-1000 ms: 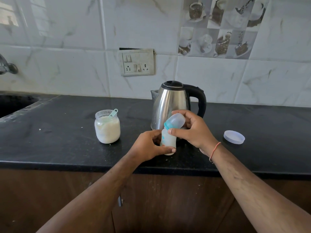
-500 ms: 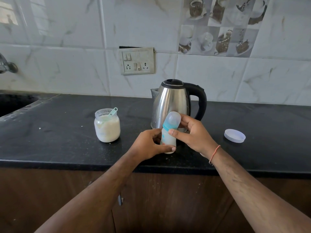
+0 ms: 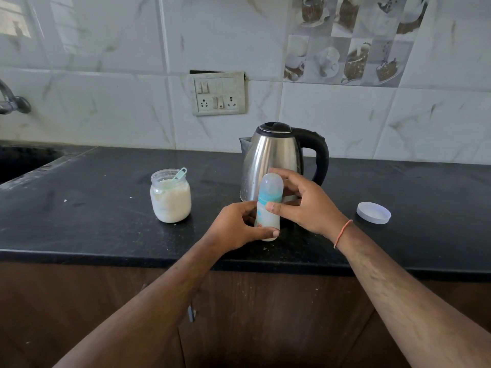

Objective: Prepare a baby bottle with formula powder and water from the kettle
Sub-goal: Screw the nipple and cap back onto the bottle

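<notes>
A small baby bottle (image 3: 269, 199) with a teal collar and a clear domed cap stands upright on the black counter (image 3: 93, 208), just in front of a steel kettle (image 3: 276, 155) with a black handle. My left hand (image 3: 233, 227) grips the bottle's lower body. My right hand (image 3: 305, 203) curls round the collar and cap, thumb on the front. To the left stands an open glass jar of white formula powder (image 3: 171, 197) with a teal scoop (image 3: 179, 175) sticking out of it.
The jar's white lid (image 3: 373, 212) lies on the counter to the right. A sink (image 3: 21, 160) and tap (image 3: 13, 102) are at the far left. A switch and socket plate (image 3: 219, 94) sits on the tiled wall. Wooden cabinet doors run below the counter edge.
The capped bottle top was tilted to the right a second ago and now stands straight on the bottle. My right hand has shifted lower round the collar. My left hand has stayed in place.
</notes>
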`<state>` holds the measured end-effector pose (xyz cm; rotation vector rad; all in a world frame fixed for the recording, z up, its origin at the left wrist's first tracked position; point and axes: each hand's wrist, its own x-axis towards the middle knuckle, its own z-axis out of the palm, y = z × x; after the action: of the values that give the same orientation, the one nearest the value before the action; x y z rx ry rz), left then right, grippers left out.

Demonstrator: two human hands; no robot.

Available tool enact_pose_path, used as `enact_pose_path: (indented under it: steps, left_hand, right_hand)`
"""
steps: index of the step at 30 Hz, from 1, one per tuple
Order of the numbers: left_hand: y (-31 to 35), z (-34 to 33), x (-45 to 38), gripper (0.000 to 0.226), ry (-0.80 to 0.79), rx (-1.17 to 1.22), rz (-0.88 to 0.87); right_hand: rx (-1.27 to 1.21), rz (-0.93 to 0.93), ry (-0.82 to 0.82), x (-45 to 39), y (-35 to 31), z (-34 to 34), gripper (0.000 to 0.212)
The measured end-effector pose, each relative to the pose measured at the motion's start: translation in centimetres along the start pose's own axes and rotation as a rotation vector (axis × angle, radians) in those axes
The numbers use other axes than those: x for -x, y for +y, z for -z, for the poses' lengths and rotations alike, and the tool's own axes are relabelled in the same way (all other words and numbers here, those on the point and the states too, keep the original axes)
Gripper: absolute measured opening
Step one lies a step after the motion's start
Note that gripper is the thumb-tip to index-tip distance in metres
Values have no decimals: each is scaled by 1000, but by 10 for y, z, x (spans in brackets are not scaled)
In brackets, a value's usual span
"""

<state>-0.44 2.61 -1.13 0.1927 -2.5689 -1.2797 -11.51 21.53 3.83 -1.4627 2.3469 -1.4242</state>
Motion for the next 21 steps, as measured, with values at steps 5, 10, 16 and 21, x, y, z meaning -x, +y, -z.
enact_pose_path:
  steps: [5,10,16,21]
  left_hand:
    - [-1,0,-2,67,-3,-5,4]
    - [-1,-1,-1,68,7,-4,6]
    - [-1,-1,-1,69,5,-12,5]
    - [-2,0,-1,71,-2,1,3]
  right_hand:
    - [-18,11,102,6,4,-11,76]
    - [-27,10,116,5,-1,-11,58]
    - [-180,-12,159,0,-11,-2,46]
    - [-277,-10,206,-4,-16,3,42]
